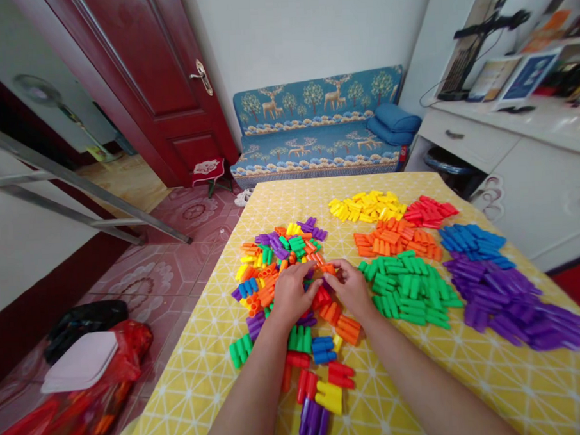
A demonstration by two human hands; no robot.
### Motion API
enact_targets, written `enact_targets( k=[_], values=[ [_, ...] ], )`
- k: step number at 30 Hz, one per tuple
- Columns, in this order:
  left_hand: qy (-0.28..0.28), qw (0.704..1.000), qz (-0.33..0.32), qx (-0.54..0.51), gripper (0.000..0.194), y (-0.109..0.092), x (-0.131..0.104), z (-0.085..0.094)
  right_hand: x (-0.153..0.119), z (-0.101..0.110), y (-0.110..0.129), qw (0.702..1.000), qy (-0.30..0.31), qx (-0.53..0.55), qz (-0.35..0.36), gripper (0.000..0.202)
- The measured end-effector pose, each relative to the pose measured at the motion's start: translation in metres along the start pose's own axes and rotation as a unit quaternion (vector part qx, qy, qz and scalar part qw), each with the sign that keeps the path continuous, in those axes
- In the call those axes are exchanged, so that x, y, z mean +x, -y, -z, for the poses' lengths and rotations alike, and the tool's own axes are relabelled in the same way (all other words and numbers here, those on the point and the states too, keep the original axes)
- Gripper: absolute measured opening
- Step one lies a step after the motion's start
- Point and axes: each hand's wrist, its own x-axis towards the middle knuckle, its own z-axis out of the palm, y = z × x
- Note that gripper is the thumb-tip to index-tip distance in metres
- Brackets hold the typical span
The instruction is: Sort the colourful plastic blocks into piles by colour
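Note:
Over the mixed pile of joined colored plastic tubes (301,339), my left hand (293,293) has its fingers bent near an orange piece (327,268). My right hand (351,288) pinches that orange piece between thumb and fingers. What my left fingertips touch is too small to make out. Sorted heaps lie to the right of my hands: yellow (369,206), red (429,211), orange (396,238), green (411,288), blue (472,243) and purple (515,300).
A yellow patterned cloth (191,382) covers the table. Beyond it stands a blue sofa (310,139). On the left are a metal ladder (67,179), a red door (144,70) and red bags (34,427) on the floor. A white cabinet (543,181) stands at right.

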Motion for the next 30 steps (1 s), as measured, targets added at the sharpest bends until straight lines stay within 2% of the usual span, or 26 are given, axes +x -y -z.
enact_targets(
  k=[3, 6, 10, 14, 21, 24, 27, 30],
  values=[
    [0.008, 1.000, -0.008, -0.012, 0.036, 0.000, 0.001, 0.002, 0.001, 0.000, 0.001, 0.992, 0.017, 0.127, -0.016, 0.022],
    [0.013, 0.999, -0.017, -0.026, 0.037, 0.001, 0.001, 0.002, 0.000, 0.001, 0.006, 0.982, 0.037, 0.184, -0.023, 0.022],
    [0.000, 0.999, -0.005, -0.037, 0.024, 0.005, 0.001, -0.001, -0.001, 0.002, 0.009, 0.979, 0.059, 0.192, -0.022, 0.021],
    [0.000, 0.999, -0.006, -0.041, 0.020, 0.006, 0.001, -0.002, -0.001, 0.004, 0.009, 0.986, 0.053, 0.157, -0.015, 0.020],
    [0.005, 0.999, -0.016, -0.028, 0.017, 0.004, 0.002, 0.000, -0.005, 0.003, 0.010, 0.990, -0.032, 0.133, 0.028, 0.030],
    [-0.004, 1.000, -0.007, -0.030, 0.018, 0.005, 0.002, -0.001, -0.002, 0.010, 0.014, 0.988, -0.107, 0.112, 0.024, 0.031],
    [-0.010, 0.999, -0.002, -0.040, 0.019, 0.006, 0.001, -0.001, 0.012, 0.035, 0.017, 0.978, -0.188, 0.081, 0.023, 0.037],
    [-0.011, 0.999, -0.002, -0.045, 0.020, 0.005, 0.001, 0.000, 0.035, 0.079, 0.007, 0.968, -0.246, 0.008, 0.039, 0.038]
  ],
)
